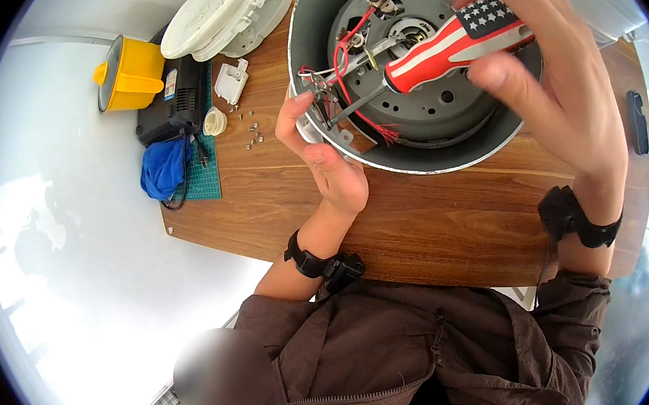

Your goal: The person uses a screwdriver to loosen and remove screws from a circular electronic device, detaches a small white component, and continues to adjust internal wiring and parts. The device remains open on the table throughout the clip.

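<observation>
A round grey metal appliance housing (pixel 421 165) lies open before me, with red and white wires (pixel 341 58) and a perforated round plate (pixel 409 106) inside. My left hand (pixel 329 163) grips its left wall, thumb outside and a fingertip by the small metal bracket (pixel 320 87) at the rim. A screwdriver (pixel 435 54) with a red, white and star-patterned handle slants across the opening, its tip down at that bracket. My right hand (pixel 572 80) curls loosely around the handle's end, thumb and fingers either side of it. Blur softens those fingers.
Left of the housing lie a white plastic lid part (pixel 208 20), a small white cover (pixel 231 82), a cream ring (pixel 215 121) and several loose screws (pixel 255 137). Farther left are a yellow container (pixel 132 73), a black device (pixel 168 96), a blue cloth (pixel 163 170) and a green cutting mat (pixel 205 183).
</observation>
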A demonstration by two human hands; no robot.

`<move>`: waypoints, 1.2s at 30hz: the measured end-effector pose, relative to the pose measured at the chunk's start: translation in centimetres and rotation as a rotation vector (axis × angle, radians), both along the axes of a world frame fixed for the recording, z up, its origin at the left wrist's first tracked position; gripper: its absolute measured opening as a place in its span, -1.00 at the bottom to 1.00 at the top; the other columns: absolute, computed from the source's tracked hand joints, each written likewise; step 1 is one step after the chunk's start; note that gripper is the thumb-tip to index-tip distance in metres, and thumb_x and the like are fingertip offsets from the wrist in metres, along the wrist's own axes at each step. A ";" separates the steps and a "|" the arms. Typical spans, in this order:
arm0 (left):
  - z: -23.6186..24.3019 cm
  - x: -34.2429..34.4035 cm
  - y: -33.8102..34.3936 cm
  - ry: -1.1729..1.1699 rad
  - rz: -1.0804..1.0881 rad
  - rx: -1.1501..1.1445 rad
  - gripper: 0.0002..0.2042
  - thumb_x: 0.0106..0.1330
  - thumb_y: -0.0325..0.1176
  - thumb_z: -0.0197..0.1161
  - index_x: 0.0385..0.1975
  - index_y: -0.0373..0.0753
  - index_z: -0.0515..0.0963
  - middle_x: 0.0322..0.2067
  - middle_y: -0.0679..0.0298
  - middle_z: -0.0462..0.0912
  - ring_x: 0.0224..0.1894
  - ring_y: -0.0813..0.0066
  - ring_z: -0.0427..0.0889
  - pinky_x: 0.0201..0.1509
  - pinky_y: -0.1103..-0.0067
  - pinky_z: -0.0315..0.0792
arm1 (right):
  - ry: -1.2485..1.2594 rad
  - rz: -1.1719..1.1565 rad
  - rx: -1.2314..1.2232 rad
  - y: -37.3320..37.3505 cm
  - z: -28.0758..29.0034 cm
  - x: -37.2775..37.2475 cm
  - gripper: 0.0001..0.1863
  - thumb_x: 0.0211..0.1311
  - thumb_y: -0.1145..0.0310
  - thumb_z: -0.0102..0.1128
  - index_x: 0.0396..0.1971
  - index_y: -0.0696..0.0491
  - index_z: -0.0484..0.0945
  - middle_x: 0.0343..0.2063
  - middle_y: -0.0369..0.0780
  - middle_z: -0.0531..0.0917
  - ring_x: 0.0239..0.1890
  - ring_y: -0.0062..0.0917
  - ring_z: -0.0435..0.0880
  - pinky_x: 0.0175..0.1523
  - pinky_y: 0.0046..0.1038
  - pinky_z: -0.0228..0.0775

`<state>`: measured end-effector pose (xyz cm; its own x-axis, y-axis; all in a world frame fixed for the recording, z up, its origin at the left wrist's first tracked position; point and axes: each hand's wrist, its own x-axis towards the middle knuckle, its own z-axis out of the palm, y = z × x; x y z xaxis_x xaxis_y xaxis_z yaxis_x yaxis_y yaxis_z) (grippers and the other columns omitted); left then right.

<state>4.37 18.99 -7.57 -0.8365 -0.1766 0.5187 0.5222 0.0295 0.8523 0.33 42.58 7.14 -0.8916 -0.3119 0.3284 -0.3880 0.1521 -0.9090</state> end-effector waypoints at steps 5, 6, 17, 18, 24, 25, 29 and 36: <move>-0.3 -0.1 0.0 0.049 -0.061 0.067 -0.36 0.62 0.22 -0.20 0.39 -0.21 0.10 0.44 0.00 0.13 0.43 0.20 0.24 0.51 0.24 0.11 | -0.006 -0.001 -0.015 0.0 -0.1 0.0 -0.55 0.14 0.50 0.23 0.08 0.19 0.54 -0.18 -0.18 0.68 -0.11 -0.56 0.66 0.04 -0.54 0.48; -0.4 -0.1 0.0 0.054 -0.056 0.062 -0.36 0.62 0.22 -0.20 0.39 -0.21 0.10 0.44 0.00 0.13 0.43 0.20 0.24 0.51 0.24 0.11 | -0.007 0.000 -0.016 0.0 -0.2 0.0 -0.55 0.13 0.50 0.22 0.08 0.19 0.54 -0.18 -0.18 0.68 -0.11 -0.56 0.66 0.04 -0.54 0.48; -0.3 0.1 -0.2 0.003 -0.028 0.021 -0.36 0.58 0.28 -0.20 0.40 -0.08 0.05 0.41 0.00 0.18 0.41 0.12 0.31 0.48 0.14 0.24 | -0.012 -0.014 -0.033 0.1 -0.1 0.3 -0.54 0.11 0.51 0.21 0.07 0.20 0.54 -0.19 -0.18 0.67 -0.11 -0.56 0.66 0.04 -0.54 0.48; -0.2 0.1 -0.2 -0.014 -0.015 0.000 -0.35 0.56 0.32 -0.21 0.41 -0.02 0.02 0.40 0.00 0.19 0.41 0.07 0.33 0.46 0.08 0.29 | -0.013 -0.012 -0.035 0.1 0.1 0.3 -0.54 0.11 0.51 0.21 0.07 0.20 0.54 -0.19 -0.18 0.67 -0.11 -0.56 0.66 0.04 -0.54 0.48; -0.2 -0.1 -0.1 0.045 -0.056 0.051 -0.37 0.62 0.21 -0.20 0.39 -0.20 0.10 0.44 0.01 0.13 0.43 0.21 0.24 0.50 0.24 0.12 | -0.016 -0.023 -0.038 0.1 0.3 0.4 -0.54 0.09 0.51 0.20 0.07 0.21 0.54 -0.19 -0.18 0.67 -0.11 -0.56 0.66 0.04 -0.53 0.48; -0.2 -0.1 0.0 0.046 -0.068 0.061 -0.37 0.62 0.20 -0.20 0.40 -0.20 0.09 0.44 0.00 0.12 0.43 0.21 0.24 0.50 0.24 0.13 | -0.016 -0.026 -0.038 0.1 0.3 0.4 -0.54 0.09 0.51 0.20 0.07 0.21 0.54 -0.19 -0.17 0.67 -0.12 -0.56 0.66 0.04 -0.53 0.48; 0.1 0.0 0.1 0.004 -0.044 0.041 -0.36 0.58 0.28 -0.20 0.40 -0.09 0.05 0.41 -0.01 0.18 0.41 0.13 0.32 0.48 0.17 0.23 | -0.020 -0.018 -0.047 -0.1 0.2 0.5 -0.53 0.08 0.52 0.19 0.07 0.21 0.54 -0.19 -0.17 0.67 -0.12 -0.56 0.66 0.04 -0.53 0.48; 0.0 -0.1 -0.1 0.049 -0.092 0.052 -0.39 0.63 0.18 -0.22 0.39 -0.20 0.06 0.45 -0.07 0.11 0.44 0.16 0.24 0.52 0.22 0.12 | -0.030 -0.029 -0.057 -0.3 0.4 0.6 -0.53 0.07 0.52 0.18 0.06 0.21 0.53 -0.19 -0.17 0.67 -0.12 -0.56 0.66 0.04 -0.53 0.48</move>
<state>4.23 18.90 -7.62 -0.8242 -0.1285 0.5516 0.5620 -0.0643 0.8247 0.93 42.32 7.55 -0.9096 -0.2676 0.3177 -0.3565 0.1103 -0.9278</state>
